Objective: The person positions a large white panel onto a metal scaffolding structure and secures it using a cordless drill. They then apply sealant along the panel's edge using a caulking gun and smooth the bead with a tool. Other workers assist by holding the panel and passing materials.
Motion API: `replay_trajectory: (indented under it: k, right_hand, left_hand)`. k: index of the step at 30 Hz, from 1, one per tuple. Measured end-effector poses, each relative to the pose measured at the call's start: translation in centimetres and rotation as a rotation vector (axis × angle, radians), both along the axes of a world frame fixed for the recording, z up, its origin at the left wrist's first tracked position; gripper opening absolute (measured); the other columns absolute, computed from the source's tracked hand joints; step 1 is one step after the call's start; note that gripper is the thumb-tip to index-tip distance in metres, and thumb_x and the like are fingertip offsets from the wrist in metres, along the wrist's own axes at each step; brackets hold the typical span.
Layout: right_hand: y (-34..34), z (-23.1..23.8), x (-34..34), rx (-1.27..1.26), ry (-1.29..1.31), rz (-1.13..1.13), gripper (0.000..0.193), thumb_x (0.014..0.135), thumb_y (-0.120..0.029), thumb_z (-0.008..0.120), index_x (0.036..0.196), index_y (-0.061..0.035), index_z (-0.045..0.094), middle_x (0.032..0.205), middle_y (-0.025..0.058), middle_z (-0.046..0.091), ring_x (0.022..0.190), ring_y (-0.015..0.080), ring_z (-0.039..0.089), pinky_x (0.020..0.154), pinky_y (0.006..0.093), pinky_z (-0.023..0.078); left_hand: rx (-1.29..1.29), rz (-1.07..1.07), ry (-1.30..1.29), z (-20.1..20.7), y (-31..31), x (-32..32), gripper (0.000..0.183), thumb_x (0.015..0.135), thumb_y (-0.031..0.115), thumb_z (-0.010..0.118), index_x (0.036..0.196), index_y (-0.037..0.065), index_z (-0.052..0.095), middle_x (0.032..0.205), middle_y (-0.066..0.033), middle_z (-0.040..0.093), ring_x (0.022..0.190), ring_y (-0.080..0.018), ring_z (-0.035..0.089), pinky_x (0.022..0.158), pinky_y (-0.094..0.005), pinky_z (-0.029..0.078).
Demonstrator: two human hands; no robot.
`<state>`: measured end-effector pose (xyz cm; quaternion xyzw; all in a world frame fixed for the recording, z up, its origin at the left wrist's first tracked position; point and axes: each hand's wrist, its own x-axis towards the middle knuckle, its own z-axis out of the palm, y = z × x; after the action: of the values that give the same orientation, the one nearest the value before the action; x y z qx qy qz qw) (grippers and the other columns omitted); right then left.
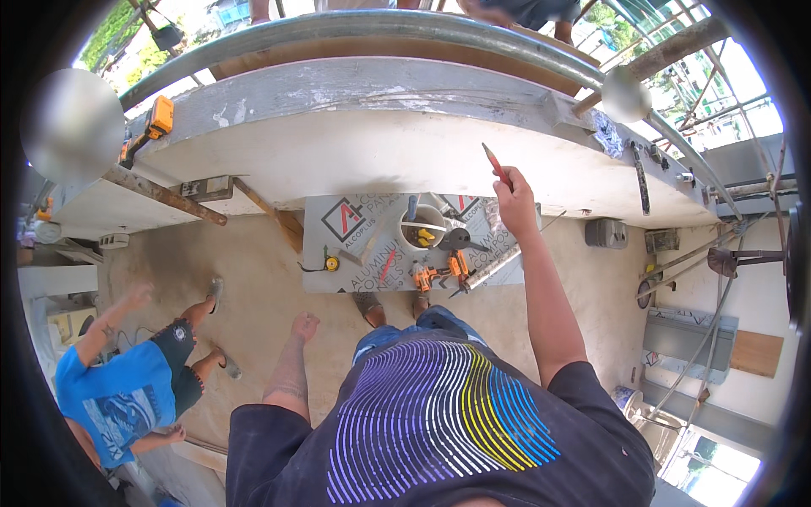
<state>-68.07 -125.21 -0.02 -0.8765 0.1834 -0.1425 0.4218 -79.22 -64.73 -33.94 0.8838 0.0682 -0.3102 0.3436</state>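
Right hand (515, 196): fingers grasping red pencil (496, 165), tip raised at white curved panel (397, 152) | no mark visible there, marking judged not begun | left hand (304, 325): released, empty, hanging | drills (439, 272) idle below.

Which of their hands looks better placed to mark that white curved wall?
Probably the right hand: it holds the red pencil raised against the white wall. The left hand hangs low, empty.

Bright daylight falls on a building site. A curved white ledge (397, 152) runs across the top, with a grey rail (372, 25) and scaffold poles (676, 51) beyond. Below lies a dusty tan floor (253, 287) bearing a grey panel (355, 245), white walls at right.
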Motion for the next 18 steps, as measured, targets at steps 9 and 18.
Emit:
replay_trajectory:
  k: [9, 18]
  right_hand:
    - [-4.9, 7.0, 5.4, -0.076, -0.262, 0.126, 0.021, 0.113, -0.021, 0.066, 0.117, -0.0039, 0.077, 0.073, 0.0055, 0.058, 0.070, 0.0135, 0.053, 0.068, 0.0335, 0.047]
    - [-9.7, 19.9, 8.8, -0.098, -0.572, 0.207, 0.026, 0.112, -0.013, 0.066, 0.134, -0.0057, 0.079, 0.105, -0.0010, 0.076, 0.074, 0.0035, 0.049, 0.067, 0.0244, 0.041]
  left_hand:
    - [-0.216, 0.569, -0.218, 6.9, -7.4, 2.1, 0.039, 0.098, 0.024, 0.073, 0.128, -0.001, 0.073, 0.114, -0.0161, 0.079, 0.107, -0.0247, 0.075, 0.092, -0.0376, 0.058]
    - [0.169, 0.161, 0.311, 5.0, -12.8, -19.9, 0.043, 0.099, 0.044, 0.068, 0.113, 0.007, 0.087, 0.121, -0.0253, 0.080, 0.116, -0.0390, 0.078, 0.099, -0.0484, 0.059]
